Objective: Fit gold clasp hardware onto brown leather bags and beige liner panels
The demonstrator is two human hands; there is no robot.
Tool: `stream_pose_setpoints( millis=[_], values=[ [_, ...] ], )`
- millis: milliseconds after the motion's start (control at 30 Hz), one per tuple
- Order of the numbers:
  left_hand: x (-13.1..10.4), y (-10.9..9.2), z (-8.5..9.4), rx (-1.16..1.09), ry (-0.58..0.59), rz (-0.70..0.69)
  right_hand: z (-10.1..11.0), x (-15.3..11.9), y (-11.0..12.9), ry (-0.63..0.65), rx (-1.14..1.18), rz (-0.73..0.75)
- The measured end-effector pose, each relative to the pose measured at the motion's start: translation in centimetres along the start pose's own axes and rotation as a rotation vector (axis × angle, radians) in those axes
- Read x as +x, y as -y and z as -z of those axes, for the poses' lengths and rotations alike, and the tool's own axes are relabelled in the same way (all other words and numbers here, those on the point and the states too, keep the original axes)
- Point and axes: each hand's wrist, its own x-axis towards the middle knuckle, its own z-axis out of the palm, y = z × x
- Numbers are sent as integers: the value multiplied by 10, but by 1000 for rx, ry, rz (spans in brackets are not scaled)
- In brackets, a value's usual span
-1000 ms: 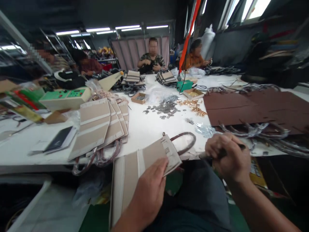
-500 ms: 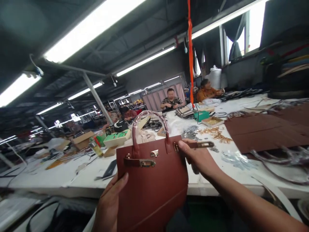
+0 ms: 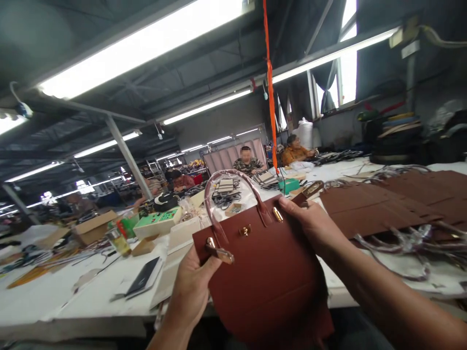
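A reddish-brown bag panel (image 3: 262, 272) hangs tilted between my hands, its plastic-wrapped handle (image 3: 233, 177) arching above the top edge. My left hand (image 3: 191, 279) grips the panel's left edge, thumb by a short strap with a metal plate (image 3: 223, 254). At the upper right corner, my right hand (image 3: 310, 218) pinches the panel, thumb on the front beside a gold fitting (image 3: 278, 214). Another strap with a metal end (image 3: 308, 190) sticks out beyond that hand. A small gold clasp (image 3: 245, 230) sits at the top middle of the panel.
More brown panels (image 3: 372, 204) with wrapped handles lie on the white table (image 3: 91, 291) at the right. Left are a dark notebook (image 3: 144, 277), a green-topped machine (image 3: 156, 218), a bottle (image 3: 120, 243) and a cardboard box (image 3: 95, 226). People sit behind; an orange strip (image 3: 270, 97) hangs down.
The panel has tilted, its right side raised, and moved to the right in view with both hands. The left strap now points toward the camera. The view has shifted, showing more panels at the right.
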Motion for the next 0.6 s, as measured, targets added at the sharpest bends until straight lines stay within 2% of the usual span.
stream_pose_setpoints(
  millis=[133,200,267,333,433,500,600],
  values=[
    [0,18,-8,-49,-104,-23,11,6,-3,-225,-228,217],
    [2,24,-7,-80,-153,-1,15,2,-11,-307,-297,237],
    [6,31,-3,-106,-175,30,14,-11,-22,-322,-382,255],
    [10,38,-1,-124,-194,31,4,-28,-32,-239,-471,355],
    [9,46,-7,-146,-228,17,-26,-52,-44,30,-520,602],
    [1,46,-17,-149,-204,69,-48,-60,-49,183,-513,699],
    [-17,42,-29,-185,-77,167,-67,-59,-56,205,-562,746]
  ],
)
